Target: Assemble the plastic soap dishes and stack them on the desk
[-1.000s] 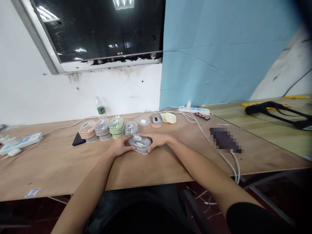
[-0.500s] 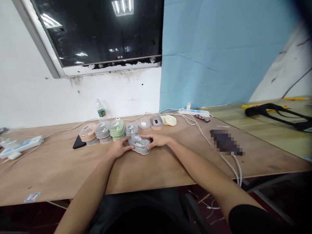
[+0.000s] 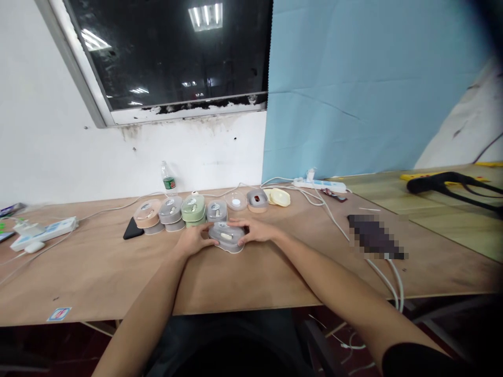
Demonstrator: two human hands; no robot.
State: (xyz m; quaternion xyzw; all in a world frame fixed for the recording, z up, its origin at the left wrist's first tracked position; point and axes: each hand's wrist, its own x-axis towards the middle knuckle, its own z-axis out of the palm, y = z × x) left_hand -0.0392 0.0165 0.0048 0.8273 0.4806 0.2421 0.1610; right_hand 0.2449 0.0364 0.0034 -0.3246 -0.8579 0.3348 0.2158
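A small grey box [image 3: 227,239] with rounded sides and a clear lid sits on the tabletop between my hands. My left hand [image 3: 196,239] grips its left side, thumb at the front and fingers towards the back. On the right side, my right hand [image 3: 251,231] holds it the same way, with fingers reaching over the rear of the lid. Just behind stands a similar grey box [image 3: 216,209]. To its left are stacked boxes in green [image 3: 193,207], grey [image 3: 171,210] and peach [image 3: 148,213].
Behind and right of my hands lie a clear lid [image 3: 236,201], an open grey-and-peach box [image 3: 257,200] and cream-coloured parts [image 3: 279,197]. A black phone [image 3: 133,229], a bottle [image 3: 168,180], power strips [image 3: 320,185] and a cable [image 3: 336,220] are on the wooden table [image 3: 255,283].
The camera view has turned slightly left, so the scene sits further right. Both hands stay on the grey box, which tilts or shifts slightly at most.
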